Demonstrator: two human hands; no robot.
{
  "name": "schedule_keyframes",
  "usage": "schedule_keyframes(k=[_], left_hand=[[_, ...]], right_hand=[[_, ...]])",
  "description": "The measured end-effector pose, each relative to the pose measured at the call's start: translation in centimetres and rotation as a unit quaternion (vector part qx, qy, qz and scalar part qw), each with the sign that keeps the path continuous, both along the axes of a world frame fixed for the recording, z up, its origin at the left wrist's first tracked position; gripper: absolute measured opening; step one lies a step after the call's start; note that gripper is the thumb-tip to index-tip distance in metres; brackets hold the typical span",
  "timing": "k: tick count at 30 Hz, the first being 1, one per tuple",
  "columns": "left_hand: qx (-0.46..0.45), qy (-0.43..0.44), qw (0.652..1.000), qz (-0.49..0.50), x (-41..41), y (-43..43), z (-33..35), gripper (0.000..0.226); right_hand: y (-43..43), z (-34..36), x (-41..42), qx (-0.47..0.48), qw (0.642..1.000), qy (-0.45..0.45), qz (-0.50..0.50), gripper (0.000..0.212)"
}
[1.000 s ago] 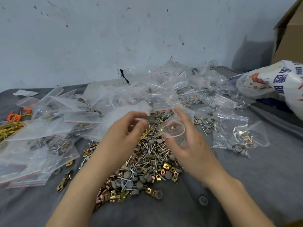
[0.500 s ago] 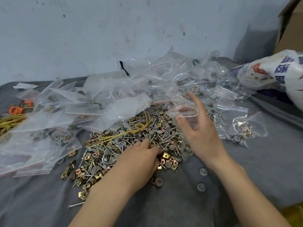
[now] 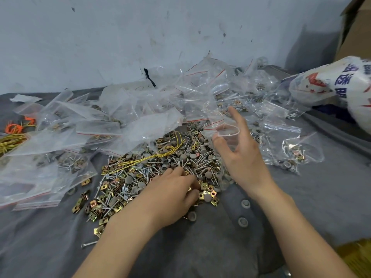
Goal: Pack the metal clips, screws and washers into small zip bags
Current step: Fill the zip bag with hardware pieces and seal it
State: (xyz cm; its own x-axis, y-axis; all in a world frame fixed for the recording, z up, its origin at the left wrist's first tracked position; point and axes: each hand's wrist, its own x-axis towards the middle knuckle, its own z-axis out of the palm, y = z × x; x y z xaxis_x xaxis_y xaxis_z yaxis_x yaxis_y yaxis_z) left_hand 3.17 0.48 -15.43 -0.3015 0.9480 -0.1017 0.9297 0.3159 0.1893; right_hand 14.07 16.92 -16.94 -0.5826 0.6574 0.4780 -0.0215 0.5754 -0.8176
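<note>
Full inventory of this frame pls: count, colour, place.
heap of loose metal clips, screws and washers: one, gold, silver and grey, centre of the cloth
clear plastic zip bags with red seal lines: many, behind and left of heap
open clear zip bag: one, above heap's right edge
yellow elastic bands: several, on heap and far left
orange bands: few, far left
grey cloth: one, under everything
white printed plastic sack: one, right edge
brown cardboard box: one, top right
left hand: fingers curled in heap
right hand: pinches open bag
</note>
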Motion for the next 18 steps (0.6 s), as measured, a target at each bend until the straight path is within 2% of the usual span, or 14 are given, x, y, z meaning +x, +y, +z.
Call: schedule_keyframes(k=[3,6,13,16,18], left_hand=[[0.002,-0.005,1.0,0.005,0.2,-0.1,-0.1,0.037],[0.028,0.017,0.999,-0.001,0.3,0.0,-0.6,0.029],[0.089,-0.035,0.995,-0.009,-0.4,0.1,-0.7,0.012],[0.129,-0.119,0.984,0.009,-1.1,-0.1,-0.5,0.008],[0.18,-0.199,0.963,0.03,-1.5,-0.3,-0.1,0.01]], right_hand=[[0.1,-0.1,-0.1,0.008,1.0,-0.007,-0.003,0.072],[0.2,-0.2,-0.2,0.0,1.0,-0.009,-0.003,0.071],[0.2,-0.2,-0.3,0.004,1.0,-0.017,-0.01,0.07],[0.0,0.0,-0.2,0.003,1.0,-0.023,-0.013,0.07],[-0.1,0.2,-0.2,-0.002,1.0,-0.022,-0.013,0.07]])
